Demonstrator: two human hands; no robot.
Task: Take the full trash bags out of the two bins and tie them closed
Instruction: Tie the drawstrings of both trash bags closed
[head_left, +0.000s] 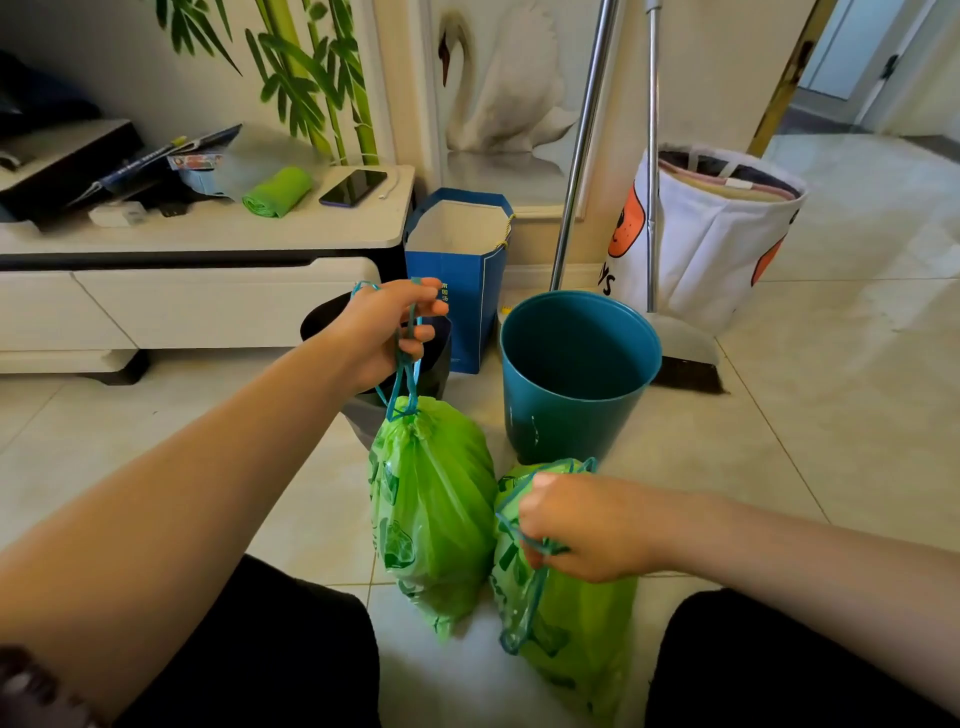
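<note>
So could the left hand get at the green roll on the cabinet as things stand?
Probably not yet: the left hand is shut on the drawstring of a hanging green bag. The green roll itself lies uncovered on the cabinet.

left hand is reaching forward, raised, fingers curling closed; right hand is sitting lower and nearer, clenching in a fist.

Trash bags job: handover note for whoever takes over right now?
Left hand: raised, shut on the teal drawstring of the left green bag, whose neck is cinched.
Right hand: low, shut on the drawstring of the right green bag, which hangs beside the first.
Teal bin: empty, no liner. Dark bin: behind the left hand, inside hidden.
Done: both bags out and drawn closed.
Left: check the knots; I can't tell whether they are tied.
</note>
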